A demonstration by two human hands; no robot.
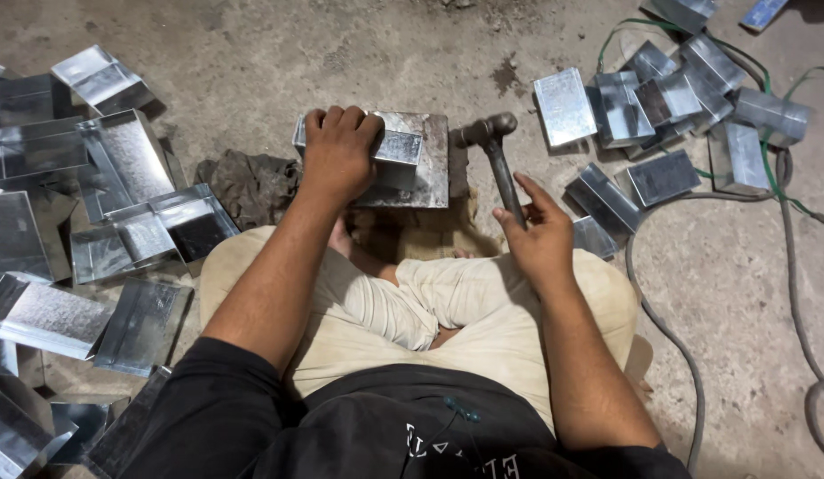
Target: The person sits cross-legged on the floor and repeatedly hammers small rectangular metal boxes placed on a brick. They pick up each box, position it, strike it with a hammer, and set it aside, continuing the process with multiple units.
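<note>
Left hand [339, 153] stretched forward, palm down, fingers curled over the far edge of a folded galvanised sheet-metal piece [396, 151], pinning it on a square steel block [430, 168] on the concrete floor [341, 53]. Right hand [538, 232] half-closed around a hammer [496, 155], head raised beside the block. Shiny folded metal pieces [128, 160] heaped left; more [669, 98] at right amid cables [789, 239].
</note>
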